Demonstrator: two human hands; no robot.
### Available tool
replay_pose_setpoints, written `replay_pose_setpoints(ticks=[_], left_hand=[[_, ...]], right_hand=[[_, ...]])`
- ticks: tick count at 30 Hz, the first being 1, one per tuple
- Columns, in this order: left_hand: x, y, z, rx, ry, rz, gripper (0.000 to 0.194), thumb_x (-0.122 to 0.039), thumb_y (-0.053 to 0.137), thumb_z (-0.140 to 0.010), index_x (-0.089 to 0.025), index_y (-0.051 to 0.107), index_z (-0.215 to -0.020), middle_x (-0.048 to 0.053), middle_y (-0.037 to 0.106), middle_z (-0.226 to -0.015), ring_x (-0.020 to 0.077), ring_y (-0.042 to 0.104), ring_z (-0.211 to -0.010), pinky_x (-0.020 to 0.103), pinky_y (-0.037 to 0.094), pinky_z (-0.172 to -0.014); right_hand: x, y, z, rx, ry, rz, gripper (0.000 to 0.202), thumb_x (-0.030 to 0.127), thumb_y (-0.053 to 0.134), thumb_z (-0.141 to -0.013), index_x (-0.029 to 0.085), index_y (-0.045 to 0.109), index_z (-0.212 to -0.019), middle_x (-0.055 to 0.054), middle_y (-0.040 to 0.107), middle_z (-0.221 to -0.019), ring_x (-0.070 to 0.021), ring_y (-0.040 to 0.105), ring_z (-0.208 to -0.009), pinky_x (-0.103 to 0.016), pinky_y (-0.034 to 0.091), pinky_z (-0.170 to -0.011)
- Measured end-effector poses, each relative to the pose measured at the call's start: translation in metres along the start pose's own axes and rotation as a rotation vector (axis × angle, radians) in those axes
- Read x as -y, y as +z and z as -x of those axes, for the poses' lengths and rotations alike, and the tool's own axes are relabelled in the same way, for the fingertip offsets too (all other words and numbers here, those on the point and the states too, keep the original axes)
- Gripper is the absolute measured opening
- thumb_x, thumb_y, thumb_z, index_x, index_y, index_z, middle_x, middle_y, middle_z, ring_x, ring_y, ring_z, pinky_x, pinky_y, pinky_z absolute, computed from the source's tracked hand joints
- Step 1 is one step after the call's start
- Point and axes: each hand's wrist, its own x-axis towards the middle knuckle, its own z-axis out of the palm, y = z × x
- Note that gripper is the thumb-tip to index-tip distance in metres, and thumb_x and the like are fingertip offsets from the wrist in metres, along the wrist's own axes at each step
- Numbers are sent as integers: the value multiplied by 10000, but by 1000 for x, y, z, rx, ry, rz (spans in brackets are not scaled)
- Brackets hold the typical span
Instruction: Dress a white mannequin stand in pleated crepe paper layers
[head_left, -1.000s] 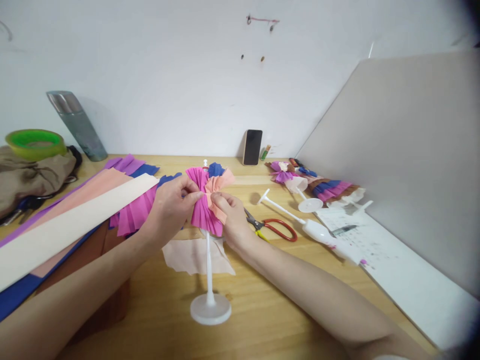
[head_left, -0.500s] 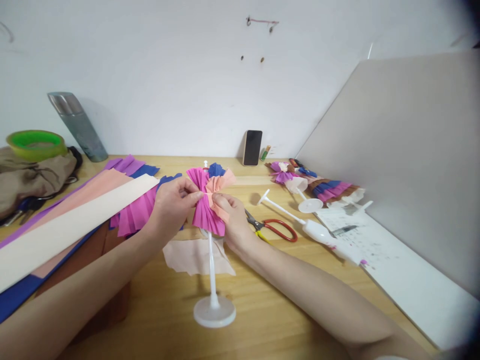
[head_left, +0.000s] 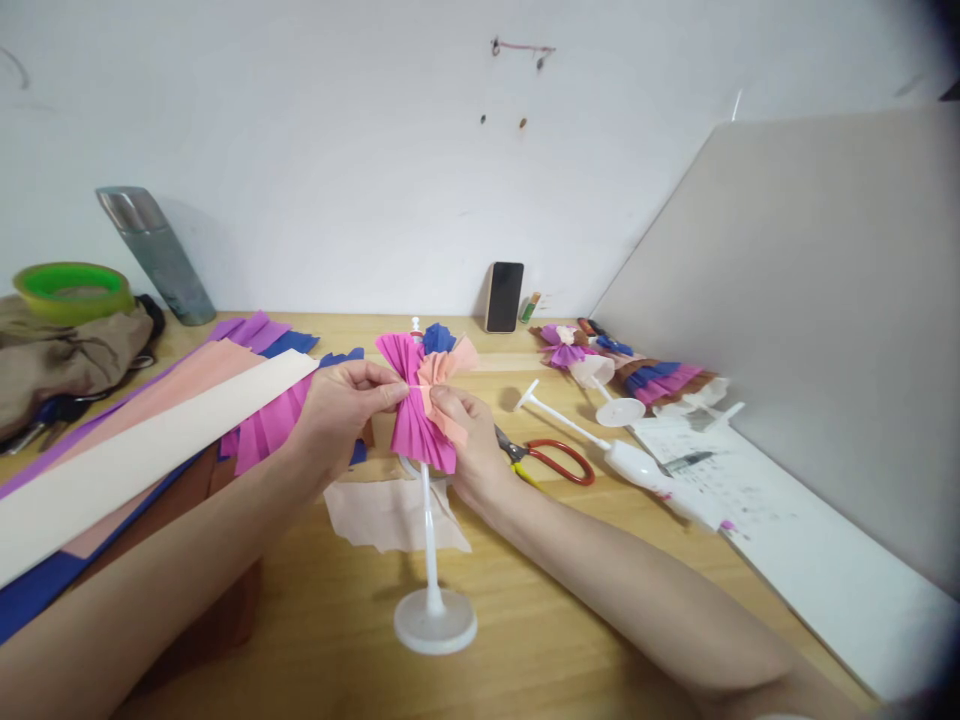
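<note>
My left hand [head_left: 337, 405] is closed in a pinch on one end of a thin pale thread [head_left: 420, 387], at the left edge of a pleated magenta crepe paper piece [head_left: 421, 435]. The thread runs across the waist of this piece. Opposite it, my right hand [head_left: 469, 430] is closed too, thumb and finger at the thread's other end and against peach crepe paper [head_left: 448, 365]. A blue crepe paper tuft [head_left: 438, 338] shows behind. This bunch is around a white plastic stand [head_left: 430, 530] with a round base, near its top. The right fingers are partly hidden by paper.
Crepe paper strips [head_left: 187, 430] lie at left. Red-handled scissors [head_left: 559, 460] rest right of my hand, near another white stand [head_left: 562, 415]. Finished-looking paper pieces [head_left: 664, 385] and a white board [head_left: 795, 540] are at right. A phone [head_left: 505, 297] and a flask [head_left: 157, 255] stand by the wall.
The paper bunch and the stand have shifted slightly to the right. My left fingers have spread a little flatter while keeping their pinch. My right hand has moved slightly right.
</note>
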Motion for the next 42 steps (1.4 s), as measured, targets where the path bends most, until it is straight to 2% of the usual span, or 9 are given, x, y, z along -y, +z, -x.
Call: replay_pose_setpoints(ticks=[7, 10, 15, 18, 22, 26, 32, 37, 42], left_hand=[[-2, 0, -1, 41, 26, -34, 311, -258, 907, -442, -137, 669, -601, -7, 665, -582, 126, 611, -530, 254, 523, -531], [-1, 1, -2, 47, 32, -29, 321, -248, 918, -426, -145, 657, -583, -23, 641, -547, 104, 576, -497, 218, 473, -485], [-5, 2, -1, 102, -42, 15, 332, -253, 935, -411, -155, 657, -563, -33, 608, -499, 99, 549, -468, 210, 435, -452], [-8, 1, -2, 155, -90, 43, 324, -236, 938, -398, -159, 657, -538, -24, 621, -509, 107, 561, -483, 215, 443, -456], [-11, -3, -6, 264, -73, 51, 305, -230, 943, -410, -155, 670, -523, -22, 623, -500, 97, 549, -466, 206, 428, -442], [-10, -10, -8, 314, -73, 43, 319, -249, 960, -429, -144, 692, -566, -2, 660, -546, 115, 586, -499, 219, 467, -481], [-9, -19, -11, 388, -159, 38, 352, -239, 959, -455, -123, 709, -673, 29, 694, -654, 156, 644, -603, 285, 548, -618], [-10, -19, -12, 400, -166, 4, 292, -222, 920, -497, -121, 714, -678, 25, 675, -646, 145, 621, -583, 304, 557, -627], [-12, -17, -11, 393, -176, -75, 266, -248, 883, -508, -113, 708, -655, 75, 701, -663, 198, 662, -601, 307, 543, -573]], right_hand=[[-2, -2, -1, 3, -3, -26, 389, 457, 805, -598, 182, 533, -557, 57, 496, -522, -73, 384, -490, -234, 311, -505], [-1, -1, 0, 23, 1, -49, 393, 463, 817, -599, 178, 547, -569, 55, 511, -531, -74, 396, -493, -229, 320, -505], [2, 1, 2, 50, 9, -132, 401, 442, 852, -563, 171, 555, -557, 50, 526, -530, -71, 405, -489, -221, 336, -498], [3, 0, 4, 103, 14, -167, 393, 416, 859, -577, 177, 548, -559, 52, 519, -527, -73, 402, -484, -223, 338, -487], [4, 0, 6, 154, 0, -184, 355, 399, 857, -619, 179, 580, -588, 40, 547, -557, -86, 427, -504, -232, 364, -505], [3, 0, 8, 140, 15, -202, 345, 382, 875, -587, 176, 598, -586, 27, 572, -579, -94, 442, -521, -237, 369, -515], [1, -2, 9, 139, 15, -175, 334, 375, 860, -606, 170, 597, -597, 30, 540, -574, -91, 433, -519, -235, 347, -523], [0, -1, 8, 115, 3, -191, 347, 374, 868, -585, 170, 587, -578, 37, 531, -555, -87, 410, -508, -232, 331, -510], [0, 0, 7, 112, 7, -186, 391, 386, 873, -576, 184, 540, -549, 54, 503, -531, -79, 370, -491, -230, 319, -493]])
